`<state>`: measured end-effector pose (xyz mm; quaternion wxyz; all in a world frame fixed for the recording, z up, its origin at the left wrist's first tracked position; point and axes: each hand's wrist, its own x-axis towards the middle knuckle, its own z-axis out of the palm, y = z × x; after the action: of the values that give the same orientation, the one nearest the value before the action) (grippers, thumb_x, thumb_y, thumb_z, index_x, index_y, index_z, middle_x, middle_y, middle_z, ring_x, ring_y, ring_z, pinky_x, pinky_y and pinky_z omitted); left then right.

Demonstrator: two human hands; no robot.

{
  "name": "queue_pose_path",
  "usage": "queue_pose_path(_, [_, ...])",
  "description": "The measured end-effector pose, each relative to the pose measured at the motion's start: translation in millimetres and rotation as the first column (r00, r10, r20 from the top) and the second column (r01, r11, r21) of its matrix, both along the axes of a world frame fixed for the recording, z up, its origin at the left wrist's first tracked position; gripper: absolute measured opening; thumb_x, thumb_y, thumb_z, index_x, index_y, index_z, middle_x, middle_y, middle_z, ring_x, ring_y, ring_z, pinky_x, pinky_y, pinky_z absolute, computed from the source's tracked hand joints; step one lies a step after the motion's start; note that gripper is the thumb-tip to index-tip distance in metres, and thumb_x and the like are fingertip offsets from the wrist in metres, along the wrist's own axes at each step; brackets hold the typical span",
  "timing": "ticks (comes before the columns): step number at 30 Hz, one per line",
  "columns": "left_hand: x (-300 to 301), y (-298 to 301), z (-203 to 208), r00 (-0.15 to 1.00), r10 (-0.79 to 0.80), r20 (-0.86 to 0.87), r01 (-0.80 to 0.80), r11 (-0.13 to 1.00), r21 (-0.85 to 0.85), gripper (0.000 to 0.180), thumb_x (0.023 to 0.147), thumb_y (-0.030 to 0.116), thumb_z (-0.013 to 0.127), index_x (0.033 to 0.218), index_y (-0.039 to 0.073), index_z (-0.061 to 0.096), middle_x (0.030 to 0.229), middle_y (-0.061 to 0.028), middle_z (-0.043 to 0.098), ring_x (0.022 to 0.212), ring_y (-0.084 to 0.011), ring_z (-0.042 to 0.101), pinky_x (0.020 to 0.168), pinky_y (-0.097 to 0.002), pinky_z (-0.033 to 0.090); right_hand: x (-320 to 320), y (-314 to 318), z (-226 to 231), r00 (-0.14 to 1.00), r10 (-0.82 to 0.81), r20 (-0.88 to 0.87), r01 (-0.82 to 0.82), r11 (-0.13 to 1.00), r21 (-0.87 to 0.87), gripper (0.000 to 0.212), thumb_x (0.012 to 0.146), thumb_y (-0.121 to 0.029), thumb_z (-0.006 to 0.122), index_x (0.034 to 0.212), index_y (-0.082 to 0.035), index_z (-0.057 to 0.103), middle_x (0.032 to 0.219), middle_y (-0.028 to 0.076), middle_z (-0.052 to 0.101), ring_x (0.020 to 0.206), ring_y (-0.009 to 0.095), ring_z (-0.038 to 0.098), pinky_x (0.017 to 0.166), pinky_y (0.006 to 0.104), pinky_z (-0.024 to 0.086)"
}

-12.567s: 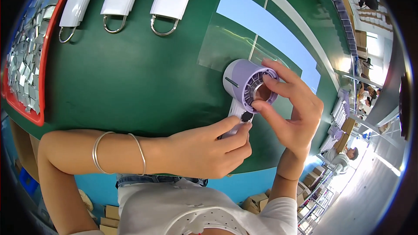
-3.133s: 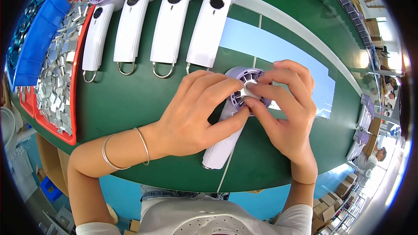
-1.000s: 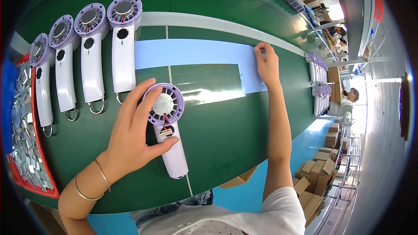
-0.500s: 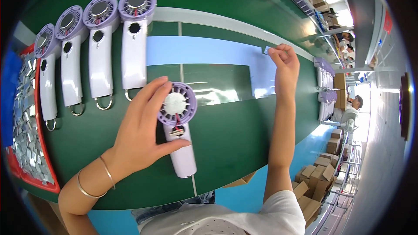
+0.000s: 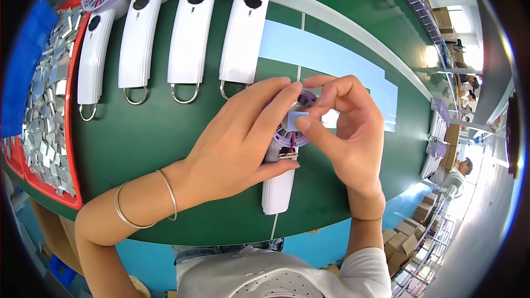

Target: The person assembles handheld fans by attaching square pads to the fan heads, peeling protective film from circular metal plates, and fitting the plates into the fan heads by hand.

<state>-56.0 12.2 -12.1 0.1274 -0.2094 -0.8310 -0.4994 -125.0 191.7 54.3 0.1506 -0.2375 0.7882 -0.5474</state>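
Note:
A handheld fan with a purple round head and a white handle (image 5: 277, 194) lies on the green table. My left hand (image 5: 226, 140) grips it from the left, fingers along the head and thumb across the handle near a dark round opening with red wires. A small light-blue square piece (image 5: 298, 120) is pinched between thumb and finger of my right hand (image 5: 353, 132), over the middle of the fan head. Fingers cover much of that head. Beyond my hands lies a pale-blue strip of sheet (image 5: 323, 49) on the table.
Several similar fans with metal loops, one a white-handled fan (image 5: 190, 38), lie in a row at the far left. Left of them stands a red tray (image 5: 70, 116) full of small silvery pieces (image 5: 47, 110), beside a blue bin (image 5: 25, 77). Cardboard boxes (image 5: 406, 243) stand at the right.
My right hand has come from the far end of the blue strip to the fan head, bringing the small blue piece. The view has shifted; my left hand still holds the fan.

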Motion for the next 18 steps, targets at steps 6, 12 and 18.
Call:
queue_pose_path(6, [-0.9, 0.8, -0.5, 0.999, 0.018, -0.037, -0.018, 1.0, -0.006, 0.099, 0.069, 0.023, 0.088, 0.147, -0.002, 0.033, 0.144, -0.0231, 0.043, 0.126, -0.0419, 0.048, 0.104, -0.0486, 0.044, 9.9, -8.3, -1.0, 0.993, -0.025, -0.118, 0.047, 0.982, 0.183, 0.03, 0.075, 0.01, 0.073, 0.095, -0.001, 0.054, 0.113, 0.013, 0.063, 0.088, 0.009, 0.059, 0.08, 0.025, 0.048])
queue_pose_path(12, [-0.7, 0.7, -1.0, 0.999, 0.031, -0.038, -0.032, 0.999, -0.016, 0.095, 0.069, 0.024, 0.087, 0.145, -0.003, 0.035, 0.142, -0.022, 0.046, 0.125, -0.0409, 0.05, 0.104, -0.0477, 0.045, 12.9, -10.1, -3.8, 0.954, -0.082, -0.289, 0.149, 0.965, 0.217, 0.026, 0.072, 0.006, 0.074, 0.089, -0.006, 0.058, 0.076, 0.004, 0.062, 0.102, 0.025, 0.065, 0.091, 0.0361, 0.046])
queue_pose_path(18, [-2.2, 2.1, 0.6, 0.999, 0.028, -0.032, -0.029, 0.999, -0.027, 0.095, 0.069, 0.023, 0.087, 0.144, -0.003, 0.036, 0.142, -0.0219, 0.046, 0.126, -0.0407, 0.05, 0.104, -0.0472, 0.045, 9.0, -3.7, -3.0, 0.952, 0.016, -0.305, 0.072, 0.959, 0.274, 0.026, 0.075, 0.011, 0.071, 0.094, 0.001, 0.056, 0.113, 0.014, 0.061, 0.082, 0.007, 0.056, 0.075, 0.0234, 0.047])
